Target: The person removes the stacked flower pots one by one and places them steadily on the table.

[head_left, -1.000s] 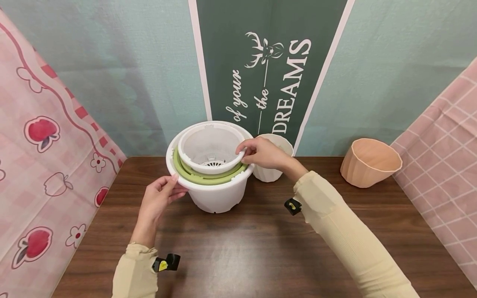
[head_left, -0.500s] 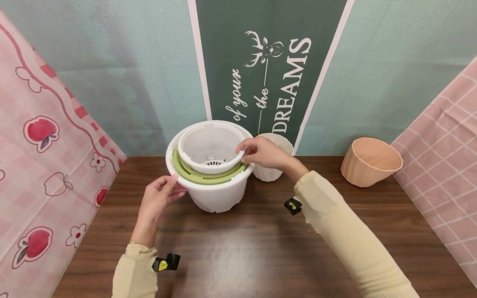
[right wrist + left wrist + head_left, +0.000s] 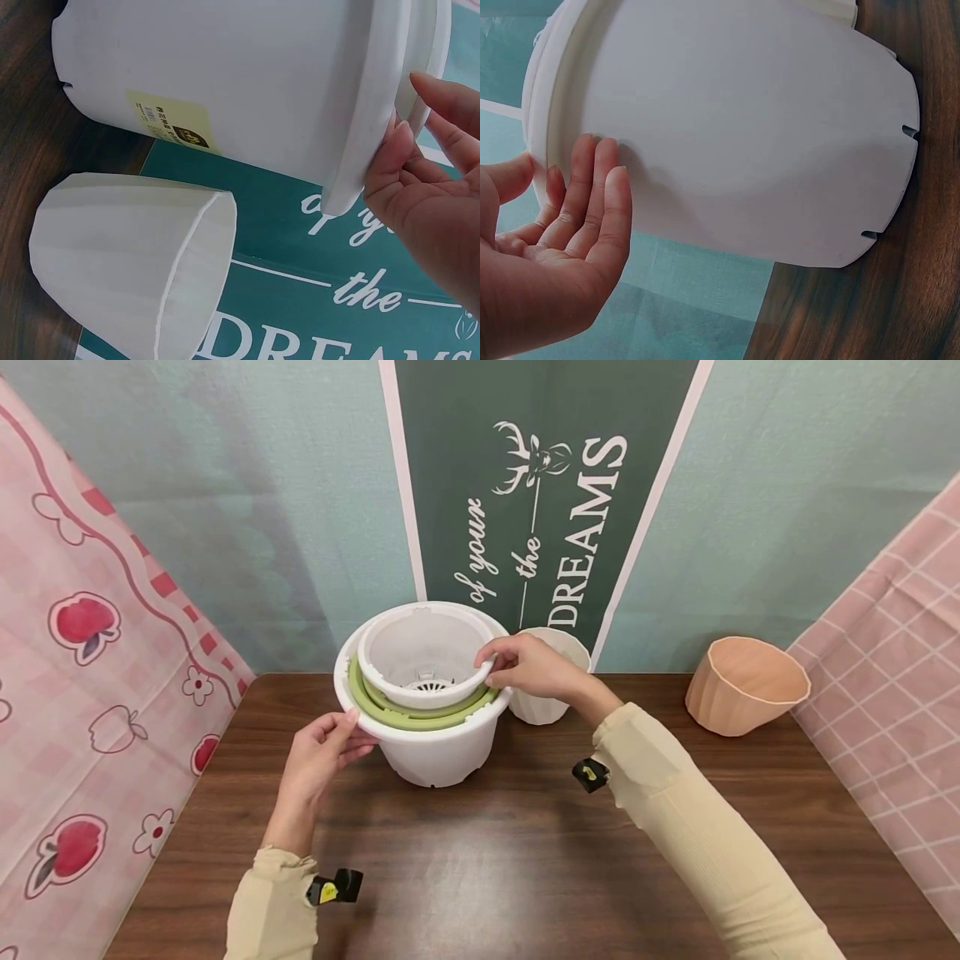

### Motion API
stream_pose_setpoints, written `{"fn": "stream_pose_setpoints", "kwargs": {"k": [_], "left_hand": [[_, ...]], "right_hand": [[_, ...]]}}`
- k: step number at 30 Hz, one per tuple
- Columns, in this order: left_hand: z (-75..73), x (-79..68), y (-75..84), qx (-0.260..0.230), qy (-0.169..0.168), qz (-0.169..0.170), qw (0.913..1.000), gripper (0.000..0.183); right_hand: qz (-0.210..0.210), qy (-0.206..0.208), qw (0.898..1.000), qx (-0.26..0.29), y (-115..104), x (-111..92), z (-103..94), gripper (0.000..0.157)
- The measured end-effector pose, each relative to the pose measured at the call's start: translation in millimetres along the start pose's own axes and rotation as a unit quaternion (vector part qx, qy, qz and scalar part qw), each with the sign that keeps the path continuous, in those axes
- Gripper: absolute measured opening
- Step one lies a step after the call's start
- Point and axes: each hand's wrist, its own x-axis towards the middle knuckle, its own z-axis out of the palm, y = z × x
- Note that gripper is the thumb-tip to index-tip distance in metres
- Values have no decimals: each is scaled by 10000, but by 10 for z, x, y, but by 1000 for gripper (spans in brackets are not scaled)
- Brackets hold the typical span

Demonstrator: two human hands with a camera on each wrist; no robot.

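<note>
Flowerpots stand nested at the back of the table: a large white flowerpot [image 3: 438, 762] outside, a green pot [image 3: 408, 722] within it, and a smaller white flowerpot [image 3: 426, 700] innermost, with slots in its bottom. My left hand [image 3: 318, 756] holds the large pot's rim at the front left, thumb at the edge. In the left wrist view its fingers [image 3: 615, 214] lie under the rim by the outer wall. On the other side, my right hand [image 3: 536, 670] pinches the innermost pot's rim between thumb and fingers. Much of the green pot is hidden inside the stack.
A small cream faceted pot [image 3: 540, 713] stands right beside the stack, partly behind my right hand. Farther right, a peach pot [image 3: 716, 703] sits near the pink curtain [image 3: 892, 710]. Printed cloth [image 3: 525, 527] hangs behind the wooden table [image 3: 465, 877].
</note>
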Motion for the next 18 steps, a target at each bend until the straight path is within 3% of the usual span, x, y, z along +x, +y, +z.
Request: {"fn": "stream_pose_setpoints", "kwargs": {"k": [18], "left_hand": [[-5,4,-10,-47,-31,68,10000,20]], "right_hand": [[64,-17,10000,55,-57,-9,-37,20]]}}
